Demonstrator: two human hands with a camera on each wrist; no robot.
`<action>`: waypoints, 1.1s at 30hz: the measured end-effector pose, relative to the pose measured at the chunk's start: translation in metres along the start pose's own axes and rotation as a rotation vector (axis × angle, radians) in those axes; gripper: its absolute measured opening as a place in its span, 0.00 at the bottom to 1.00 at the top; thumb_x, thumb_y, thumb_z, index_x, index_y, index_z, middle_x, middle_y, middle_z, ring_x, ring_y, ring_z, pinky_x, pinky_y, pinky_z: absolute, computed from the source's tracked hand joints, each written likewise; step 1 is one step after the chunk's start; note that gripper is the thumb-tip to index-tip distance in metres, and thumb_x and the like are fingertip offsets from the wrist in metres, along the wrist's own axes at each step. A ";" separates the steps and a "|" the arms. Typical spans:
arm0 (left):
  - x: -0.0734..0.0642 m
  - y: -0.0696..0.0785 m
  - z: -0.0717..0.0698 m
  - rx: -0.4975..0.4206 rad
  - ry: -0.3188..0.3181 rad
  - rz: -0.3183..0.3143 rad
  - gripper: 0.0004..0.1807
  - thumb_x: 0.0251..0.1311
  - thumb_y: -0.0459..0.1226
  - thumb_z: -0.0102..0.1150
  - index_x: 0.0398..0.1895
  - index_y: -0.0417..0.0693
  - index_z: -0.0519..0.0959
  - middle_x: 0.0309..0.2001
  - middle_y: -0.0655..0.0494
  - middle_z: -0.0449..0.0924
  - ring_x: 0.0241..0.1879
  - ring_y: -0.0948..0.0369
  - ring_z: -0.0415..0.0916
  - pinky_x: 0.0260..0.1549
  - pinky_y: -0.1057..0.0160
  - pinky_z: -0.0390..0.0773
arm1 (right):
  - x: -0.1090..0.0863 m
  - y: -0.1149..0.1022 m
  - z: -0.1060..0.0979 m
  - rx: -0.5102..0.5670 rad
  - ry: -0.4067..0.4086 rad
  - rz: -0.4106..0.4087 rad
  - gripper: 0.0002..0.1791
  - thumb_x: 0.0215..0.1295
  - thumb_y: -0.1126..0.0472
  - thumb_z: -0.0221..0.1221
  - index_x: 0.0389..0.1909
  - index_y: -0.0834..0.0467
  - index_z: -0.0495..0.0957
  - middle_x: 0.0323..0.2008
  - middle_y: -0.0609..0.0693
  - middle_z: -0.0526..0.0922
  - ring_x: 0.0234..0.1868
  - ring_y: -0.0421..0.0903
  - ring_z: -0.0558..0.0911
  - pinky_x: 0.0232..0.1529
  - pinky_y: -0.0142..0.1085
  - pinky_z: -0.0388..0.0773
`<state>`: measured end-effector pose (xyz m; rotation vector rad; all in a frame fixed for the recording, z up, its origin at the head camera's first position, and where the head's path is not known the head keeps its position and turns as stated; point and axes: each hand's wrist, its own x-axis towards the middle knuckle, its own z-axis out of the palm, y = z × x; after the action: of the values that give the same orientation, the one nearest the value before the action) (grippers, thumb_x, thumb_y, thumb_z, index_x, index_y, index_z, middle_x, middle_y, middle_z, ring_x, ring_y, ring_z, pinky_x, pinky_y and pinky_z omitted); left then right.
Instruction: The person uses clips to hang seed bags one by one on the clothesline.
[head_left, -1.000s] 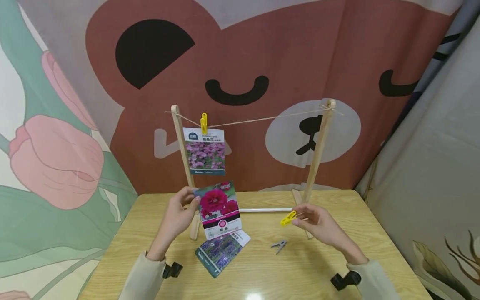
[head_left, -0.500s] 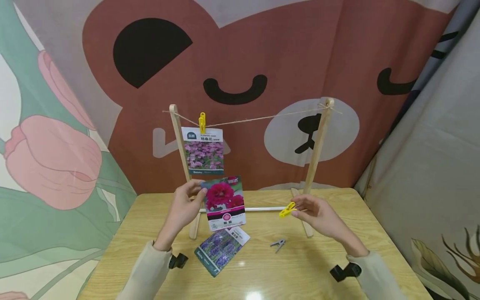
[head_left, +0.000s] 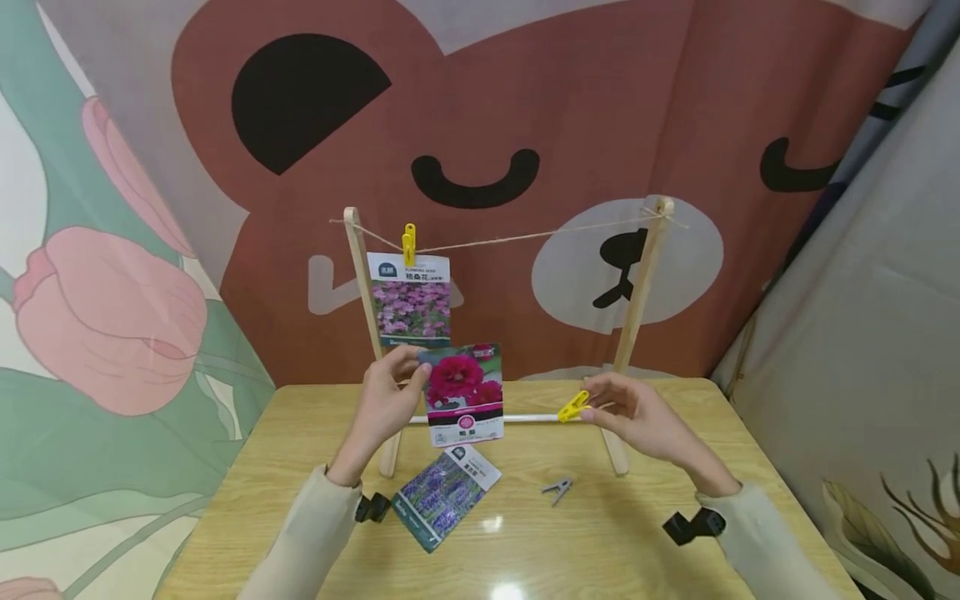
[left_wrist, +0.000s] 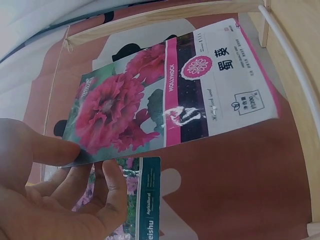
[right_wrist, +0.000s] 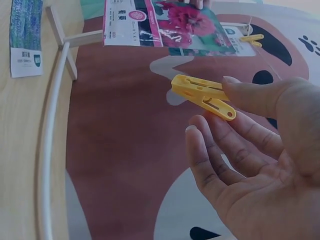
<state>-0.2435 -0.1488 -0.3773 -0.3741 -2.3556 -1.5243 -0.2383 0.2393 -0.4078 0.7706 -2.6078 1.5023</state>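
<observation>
My left hand [head_left: 390, 395] pinches the upper left corner of a hollyhock seed packet [head_left: 465, 398] with red flowers, between thumb and fingers. The packet is held in the air, just below a pink-flowered seed packet [head_left: 411, 304] that hangs from the string [head_left: 510, 241] by a yellow clothespin [head_left: 408, 245]. Off to the right, my right hand [head_left: 637, 418] pinches another yellow clothespin [right_wrist: 202, 95] by its handle ends; its tip points left, apart from the packet. A seed packet with purple flowers [head_left: 446, 497] lies on the table under the held one.
Two wooden posts [head_left: 637, 292] carry the string, joined low down by a white rod [head_left: 525, 417]. A grey clothespin [head_left: 557, 490] lies on the wooden table [head_left: 600, 550]. Behind stands a curtain [head_left: 600, 100] printed with a bear.
My left hand has moved the hollyhock packet up and to the right, and the packet now stands straighter. The right hand has risen slightly with its clothespin.
</observation>
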 end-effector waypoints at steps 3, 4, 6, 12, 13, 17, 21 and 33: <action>0.003 0.005 0.003 0.009 0.007 0.017 0.09 0.75 0.32 0.62 0.53 0.40 0.84 0.47 0.41 0.91 0.47 0.46 0.90 0.52 0.43 0.87 | 0.002 -0.004 -0.002 -0.008 -0.002 -0.029 0.17 0.74 0.62 0.67 0.60 0.58 0.81 0.52 0.58 0.86 0.51 0.44 0.86 0.48 0.35 0.87; 0.004 0.007 0.004 0.012 0.010 0.021 0.09 0.75 0.32 0.62 0.53 0.40 0.84 0.47 0.41 0.91 0.47 0.46 0.90 0.52 0.43 0.87 | 0.003 -0.005 -0.003 -0.007 -0.002 -0.042 0.16 0.74 0.63 0.67 0.59 0.58 0.81 0.52 0.58 0.86 0.51 0.44 0.86 0.47 0.36 0.87; 0.006 0.010 0.006 0.011 0.015 0.029 0.10 0.74 0.32 0.62 0.54 0.40 0.84 0.47 0.41 0.91 0.46 0.46 0.90 0.51 0.43 0.87 | 0.006 -0.008 -0.004 -0.011 -0.002 -0.071 0.15 0.74 0.64 0.67 0.58 0.59 0.81 0.51 0.57 0.87 0.50 0.43 0.87 0.46 0.36 0.87; 0.014 0.018 0.011 -0.013 0.023 0.069 0.10 0.75 0.32 0.61 0.55 0.40 0.84 0.45 0.42 0.92 0.39 0.49 0.90 0.43 0.51 0.87 | 0.014 -0.017 -0.010 -0.015 -0.002 -0.124 0.15 0.73 0.66 0.67 0.59 0.60 0.82 0.48 0.55 0.88 0.48 0.43 0.87 0.44 0.36 0.88; 0.015 0.019 0.012 -0.015 0.023 0.077 0.10 0.75 0.31 0.61 0.55 0.40 0.84 0.44 0.42 0.92 0.37 0.49 0.89 0.41 0.53 0.87 | 0.016 -0.019 -0.012 -0.019 -0.002 -0.124 0.16 0.73 0.66 0.67 0.59 0.59 0.82 0.48 0.55 0.88 0.48 0.43 0.87 0.44 0.36 0.88; 0.021 0.025 0.015 -0.018 0.026 0.103 0.10 0.74 0.30 0.61 0.54 0.39 0.84 0.42 0.41 0.92 0.31 0.48 0.87 0.33 0.62 0.83 | 0.023 -0.028 -0.017 -0.045 -0.002 -0.123 0.17 0.73 0.65 0.68 0.60 0.58 0.82 0.49 0.54 0.88 0.47 0.44 0.87 0.47 0.35 0.88; 0.026 0.029 0.015 -0.027 0.028 0.119 0.10 0.74 0.30 0.60 0.54 0.37 0.83 0.42 0.40 0.91 0.29 0.44 0.86 0.27 0.65 0.79 | 0.032 -0.035 -0.019 -0.038 -0.003 -0.133 0.17 0.73 0.65 0.68 0.60 0.59 0.83 0.49 0.54 0.89 0.47 0.45 0.88 0.47 0.35 0.88; 0.042 0.033 0.019 -0.019 0.064 0.140 0.09 0.74 0.31 0.61 0.53 0.39 0.84 0.43 0.42 0.92 0.34 0.51 0.88 0.32 0.61 0.83 | 0.043 -0.054 -0.021 -0.046 -0.001 -0.204 0.17 0.73 0.67 0.67 0.60 0.58 0.82 0.50 0.54 0.90 0.49 0.45 0.89 0.48 0.34 0.88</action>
<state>-0.2720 -0.1158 -0.3402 -0.4769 -2.2179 -1.4720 -0.2571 0.2167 -0.3415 0.9972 -2.4660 1.3820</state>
